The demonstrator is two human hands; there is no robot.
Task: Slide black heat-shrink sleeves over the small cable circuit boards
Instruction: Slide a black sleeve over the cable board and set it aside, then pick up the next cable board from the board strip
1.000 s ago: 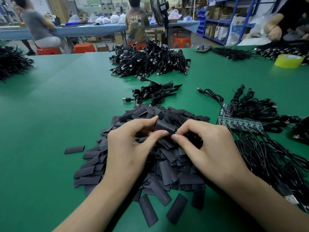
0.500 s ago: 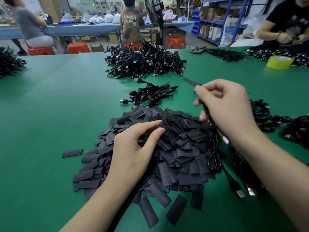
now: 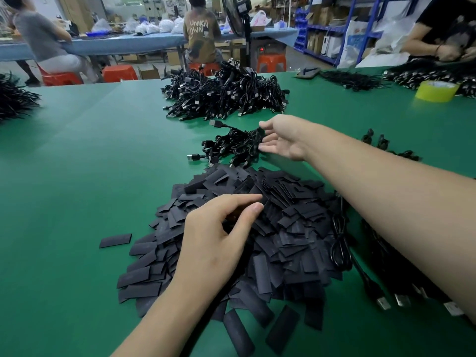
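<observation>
Both forward: right hand (image 3: 286,141) fingers (image 3: 270,146) released at cable bundle (image 3: 234,146); left hand (image 3: 216,240) grip unclear.

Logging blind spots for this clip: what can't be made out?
Head view:
- Left hand: whether it pinches a sleeve from the pile; its own fingers hide that.
- Circuit boards: none visible; right forearm covers the cables there.
- Far-left cable pile: cut off by frame edge.

Left grip (image 3: 219,240) loosely curled; right grip (image 3: 283,143) outstretched, fingers spread.
</observation>
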